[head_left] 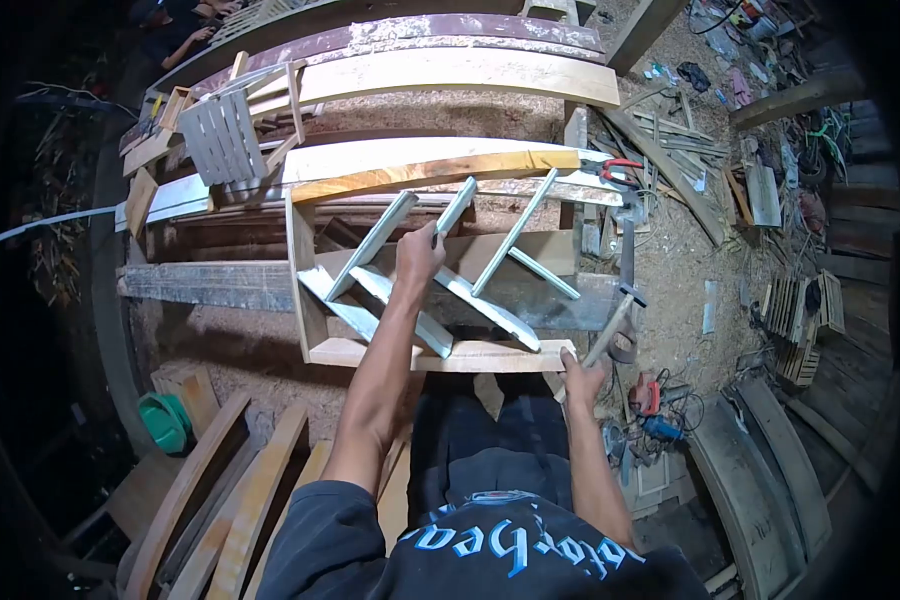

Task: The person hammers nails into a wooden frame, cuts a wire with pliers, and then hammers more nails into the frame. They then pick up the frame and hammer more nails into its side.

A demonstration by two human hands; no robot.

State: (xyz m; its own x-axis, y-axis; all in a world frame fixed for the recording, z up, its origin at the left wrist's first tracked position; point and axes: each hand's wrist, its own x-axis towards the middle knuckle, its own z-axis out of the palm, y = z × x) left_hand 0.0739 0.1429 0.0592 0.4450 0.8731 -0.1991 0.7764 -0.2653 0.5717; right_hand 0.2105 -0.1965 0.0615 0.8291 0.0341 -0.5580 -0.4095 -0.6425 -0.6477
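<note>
A wooden frame (475, 355) with pale slats set diagonally inside it lies across the beams in front of me. My left hand (420, 255) is closed around one of the slats (457, 205) in the middle of the frame. At the frame's near right corner is my right hand (582, 382), its fingers wrapped round the handle of a hammer (610, 332). The hammer's head points up and away from me. Fingertips of that hand also touch the frame's end. Another pair of crossed slats (515, 245) shows to the right of my left hand.
Red-handled pliers (622, 172) lie beyond the frame's far right end. A slatted wooden piece (222, 138) stands at the left. Red and blue power tools (648, 395) with cords lie right of me. Curved boards (235, 530) lean at lower left. Another person's arm (192, 42) appears at top left.
</note>
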